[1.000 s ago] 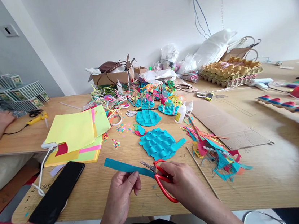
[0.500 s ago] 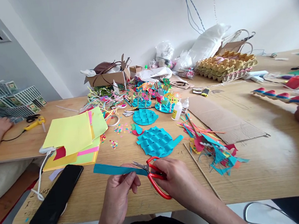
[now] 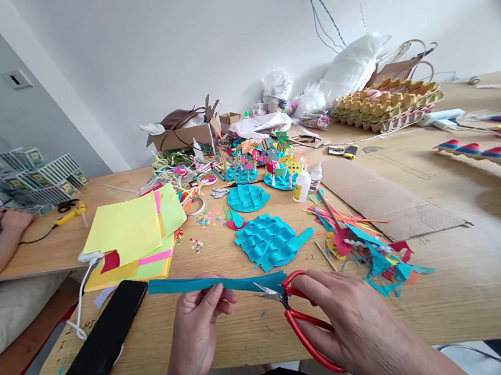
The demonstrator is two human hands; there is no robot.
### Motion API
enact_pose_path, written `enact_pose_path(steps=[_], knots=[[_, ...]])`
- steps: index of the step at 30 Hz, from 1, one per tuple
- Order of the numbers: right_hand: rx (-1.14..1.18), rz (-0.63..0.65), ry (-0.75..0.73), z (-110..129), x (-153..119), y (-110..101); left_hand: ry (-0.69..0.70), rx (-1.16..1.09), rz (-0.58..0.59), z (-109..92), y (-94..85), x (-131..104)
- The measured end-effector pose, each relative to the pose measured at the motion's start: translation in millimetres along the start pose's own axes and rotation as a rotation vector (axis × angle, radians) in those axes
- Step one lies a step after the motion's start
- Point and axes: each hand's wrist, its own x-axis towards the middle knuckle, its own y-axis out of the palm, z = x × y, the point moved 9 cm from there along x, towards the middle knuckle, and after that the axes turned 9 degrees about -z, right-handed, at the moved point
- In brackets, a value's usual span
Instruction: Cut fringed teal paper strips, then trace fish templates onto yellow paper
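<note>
My left hand pinches a long blue paper strip between thumb and fingers, just above the table's front part. Red-handled scissors are gripped in my right hand. Their blades are parted and lie at the strip's right part, pointing left. Beyond my hands lies a woven blue paper shape, with a tab sticking out on its right. Behind it sits a smaller woven blue disc. A thin wooden stick is partly hidden behind my right hand.
Coloured paper sheets and a black phone lie to the left. Paper scraps, cardboard and two glue bottles are on the right. Egg trays stand at the back. Other people's hands show at both sides.
The scissors and my right hand have moved right along the strip, uncovering more of its right end. My left hand still pinches the strip. The view has shifted slightly.
</note>
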Motion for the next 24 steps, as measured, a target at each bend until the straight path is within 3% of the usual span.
enact_pose_path(steps=[9,24], knots=[[-0.201,0.080,-0.016,-13,4,9,0.004,0.024,-0.009,-2,0.5,-2],[-0.176,0.134,-0.031,-2,12,10,0.016,0.067,-0.015,-3,6.0,-7]])
